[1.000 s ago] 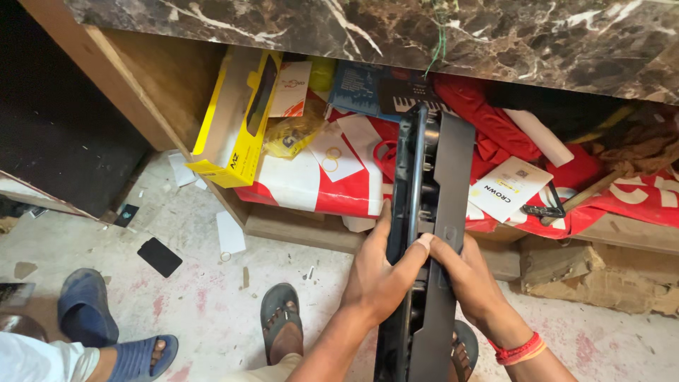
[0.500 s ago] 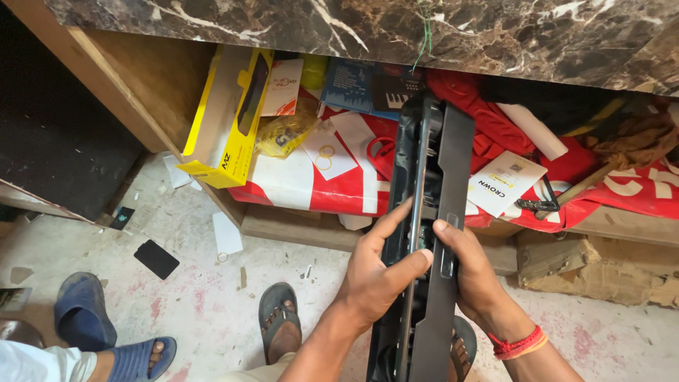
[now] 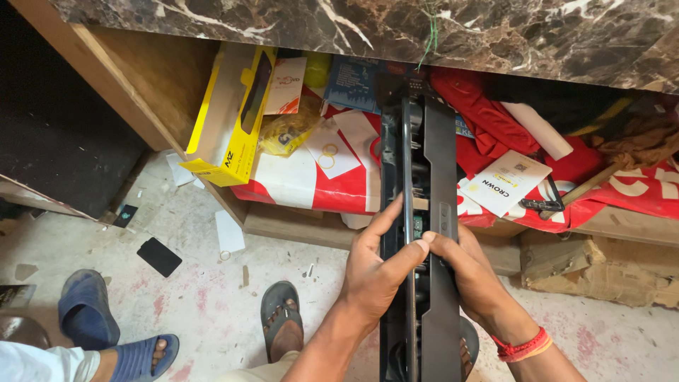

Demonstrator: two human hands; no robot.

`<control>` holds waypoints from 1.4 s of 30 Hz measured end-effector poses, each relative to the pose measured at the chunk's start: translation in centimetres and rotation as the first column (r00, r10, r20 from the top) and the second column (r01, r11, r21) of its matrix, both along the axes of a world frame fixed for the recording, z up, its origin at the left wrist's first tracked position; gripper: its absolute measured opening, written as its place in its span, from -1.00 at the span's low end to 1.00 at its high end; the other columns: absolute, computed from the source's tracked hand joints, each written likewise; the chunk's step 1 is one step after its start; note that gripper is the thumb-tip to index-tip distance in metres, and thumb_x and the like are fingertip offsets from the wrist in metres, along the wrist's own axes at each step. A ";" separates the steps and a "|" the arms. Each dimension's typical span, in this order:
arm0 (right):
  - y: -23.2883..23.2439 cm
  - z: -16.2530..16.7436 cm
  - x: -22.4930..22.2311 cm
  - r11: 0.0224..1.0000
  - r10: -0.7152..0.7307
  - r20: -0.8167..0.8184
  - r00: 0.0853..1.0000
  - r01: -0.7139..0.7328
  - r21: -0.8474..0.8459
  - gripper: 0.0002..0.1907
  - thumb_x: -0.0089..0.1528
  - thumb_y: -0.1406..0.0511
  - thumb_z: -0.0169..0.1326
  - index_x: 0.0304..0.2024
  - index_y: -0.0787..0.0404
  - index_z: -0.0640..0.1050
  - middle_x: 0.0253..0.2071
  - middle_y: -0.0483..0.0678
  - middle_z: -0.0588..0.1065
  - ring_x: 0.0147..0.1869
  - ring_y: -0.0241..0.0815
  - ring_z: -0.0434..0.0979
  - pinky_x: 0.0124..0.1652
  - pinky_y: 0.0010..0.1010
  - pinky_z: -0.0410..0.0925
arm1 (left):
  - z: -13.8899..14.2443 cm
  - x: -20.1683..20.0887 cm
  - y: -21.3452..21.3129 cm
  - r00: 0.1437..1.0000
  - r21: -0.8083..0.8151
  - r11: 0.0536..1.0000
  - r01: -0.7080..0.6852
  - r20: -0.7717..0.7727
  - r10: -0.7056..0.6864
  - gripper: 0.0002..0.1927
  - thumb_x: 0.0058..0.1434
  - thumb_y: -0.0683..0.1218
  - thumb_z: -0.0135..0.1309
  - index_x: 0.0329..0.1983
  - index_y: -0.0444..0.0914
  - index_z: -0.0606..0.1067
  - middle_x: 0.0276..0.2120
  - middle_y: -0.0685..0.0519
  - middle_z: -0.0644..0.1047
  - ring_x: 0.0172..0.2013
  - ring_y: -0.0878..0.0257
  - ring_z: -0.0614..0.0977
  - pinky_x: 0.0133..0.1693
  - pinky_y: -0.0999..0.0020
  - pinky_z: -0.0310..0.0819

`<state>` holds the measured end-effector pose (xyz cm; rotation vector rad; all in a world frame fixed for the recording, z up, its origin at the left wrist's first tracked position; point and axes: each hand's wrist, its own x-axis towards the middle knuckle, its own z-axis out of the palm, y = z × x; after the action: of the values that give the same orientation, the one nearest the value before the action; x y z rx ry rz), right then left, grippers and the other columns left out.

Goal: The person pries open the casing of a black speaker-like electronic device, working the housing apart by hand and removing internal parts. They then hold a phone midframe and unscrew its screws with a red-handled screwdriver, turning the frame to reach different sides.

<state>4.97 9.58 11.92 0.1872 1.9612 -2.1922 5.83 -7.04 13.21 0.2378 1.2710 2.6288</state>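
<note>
I hold a long, flat black device [image 3: 424, 163] edge-on, running from the bottom of the view up to the marble counter's edge. My left hand [image 3: 371, 272] grips its left side, with the index finger stretched up along the edge and the thumb pressed across the middle seam. My right hand [image 3: 470, 272] clasps the right panel from the other side; its thumb meets the left thumb at the seam. A red band circles my right wrist [image 3: 522, 346].
A brown marble counter [image 3: 495, 35] overhangs a wooden shelf stuffed with a yellow box [image 3: 230, 120], red-and-white bags [image 3: 311, 180], papers and red cloth. My sandalled foot [image 3: 283, 318] stands on the dusty floor. Another person's foot in a blue slipper [image 3: 106, 332] is at lower left.
The view has drifted slightly, so the device and shelf sit a little lower in frame. My left index finger has stretched up along the device's edge. Both hands keep their grip.
</note>
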 end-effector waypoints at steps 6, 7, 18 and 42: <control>0.5 -0.6 0.1 1.000 -0.011 0.024 1.000 0.011 0.002 -0.55 0.21 0.20 0.02 0.06 0.34 0.48 -0.18 -0.06 0.51 -0.17 -0.31 0.50 -0.21 -0.42 0.39 | -0.1 0.2 0.1 0.999 0.043 0.999 0.027 0.036 -0.028 -0.26 0.22 -0.18 0.12 0.50 -0.35 0.25 -0.09 0.10 0.56 -0.20 0.45 0.56 -0.11 0.51 0.49; 0.5 -0.7 0.0 1.000 -0.011 0.023 1.000 0.011 -0.008 -0.55 0.21 0.20 0.02 0.07 0.34 0.48 -0.19 -0.05 0.50 -0.18 -0.30 0.49 -0.22 -0.42 0.39 | -0.1 0.2 0.2 0.999 0.047 0.999 0.026 0.042 -0.028 -0.26 0.22 -0.18 0.12 0.50 -0.35 0.25 -0.10 0.10 0.56 -0.21 0.45 0.56 -0.11 0.50 0.49; 1.1 -2.3 -0.4 0.999 -0.028 0.067 0.997 0.029 -0.026 -0.58 0.18 0.18 0.03 0.00 0.31 0.50 -0.24 -0.08 0.50 -0.22 -0.31 0.50 -0.26 -0.41 0.40 | -0.5 0.1 0.4 0.997 0.084 0.996 0.038 0.069 -0.044 -0.25 0.20 -0.20 0.12 0.50 -0.31 0.27 -0.06 0.10 0.55 -0.19 0.46 0.56 -0.09 0.50 0.48; 0.7 -2.5 -0.6 0.997 -0.053 0.119 0.991 0.059 -0.048 -0.63 0.19 0.18 0.07 -0.05 0.29 0.50 -0.29 -0.07 0.49 -0.30 -0.32 0.49 -0.33 -0.41 0.40 | -0.1 -0.1 -0.2 0.994 0.092 0.995 0.043 0.098 -0.052 -0.23 0.15 -0.21 0.09 0.50 -0.31 0.26 -0.06 0.07 0.56 -0.16 0.42 0.59 -0.06 0.47 0.50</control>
<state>4.33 10.29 9.42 0.3601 1.8563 -2.2089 5.73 -7.25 13.14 0.1455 1.1040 2.6247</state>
